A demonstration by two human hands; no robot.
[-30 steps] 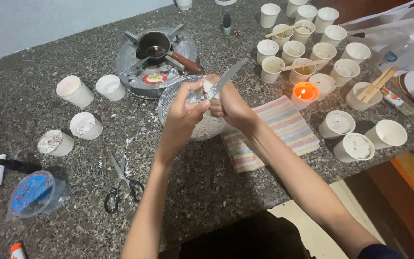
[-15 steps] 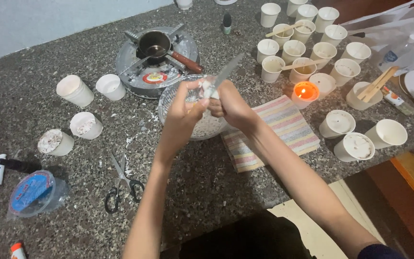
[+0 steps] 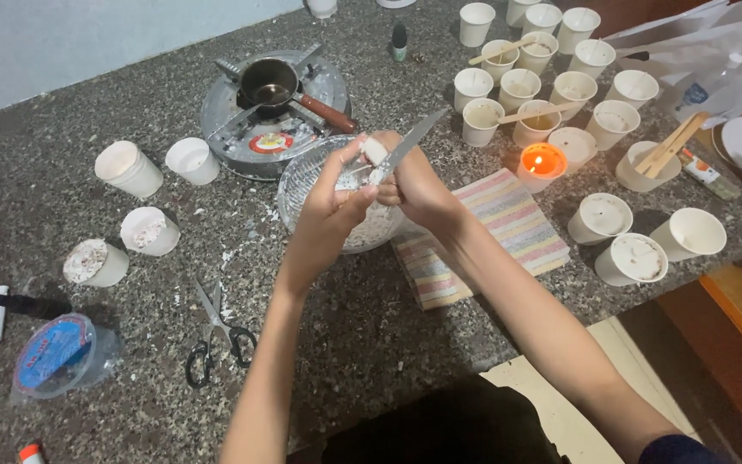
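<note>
Here, a small white waxy lump [image 3: 374, 150] sits pinched in the fingertips of the left hand [image 3: 330, 206], held over the clear ribbed glass bowl [image 3: 302, 176] of white shavings. Right hand [image 3: 414, 182] has fingers closed round the handle of a silver-bladed knife [image 3: 410, 144], blade lying against the lump and pointing up to the right.

Bowl touches the round metal burner [image 3: 225, 116] behind it, which carries a small dark saucepan with wooden handle [image 3: 272, 82]. Just right of the bowl: striped cloth [image 3: 508, 223], running to the grey speckled stone counter's [image 3: 130, 361] front edge. Lit orange candle [image 3: 542, 161] near the cloth's far corner. Beyond it, a dense cluster of white paper cups [image 3: 551, 82], some with wooden sticks.

Left side looser: four scattered cups [image 3: 130, 167], black-handled scissors [image 3: 214, 331], blue-lidded tub [image 3: 53, 354]. Bare counter between scissors and forearms.
</note>
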